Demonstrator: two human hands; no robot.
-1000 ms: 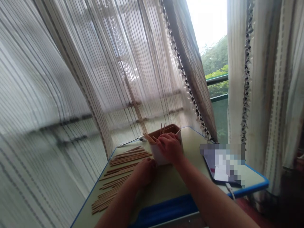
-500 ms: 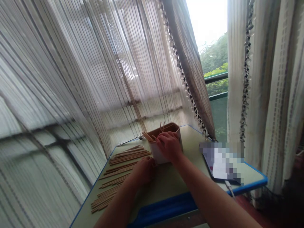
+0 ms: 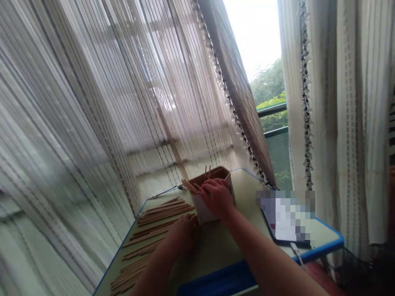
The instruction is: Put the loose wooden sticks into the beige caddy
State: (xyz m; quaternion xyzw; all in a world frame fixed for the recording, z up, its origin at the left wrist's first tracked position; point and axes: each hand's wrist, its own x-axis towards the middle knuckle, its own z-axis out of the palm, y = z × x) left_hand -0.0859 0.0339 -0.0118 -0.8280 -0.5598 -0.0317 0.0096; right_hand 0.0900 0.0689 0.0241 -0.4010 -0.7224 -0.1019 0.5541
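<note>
A white box with a brown inside (image 3: 210, 209) stands on the small table, with several chopsticks (image 3: 189, 186) leaning out at its left end. My right hand (image 3: 217, 195) lies over the near rim, fingers curled; two thin sticks (image 3: 207, 172) rise just behind it. What those fingers grip is hidden. Low at the box's left corner, my left hand (image 3: 185, 230) rests near the tabletop with its fingers bent in. The ends of loose chopsticks (image 3: 163, 213) reach its side, and its fingertips are too dark to make out. More chopsticks lie in rows (image 3: 132, 269) left of the forearm.
A tablet-like device (image 3: 286, 226), partly blurred out, lies at the right with a white cable (image 3: 296, 255) over the edge. A metal spoon-like utensil (image 3: 165, 192) is at the far left edge. Sheer curtains (image 3: 154, 102) hang behind the blue-edged table (image 3: 327, 244).
The view has turned a little to the right and tilted up slightly. Both hands keep nearly the same places at the box, with the right hand still over its rim.
</note>
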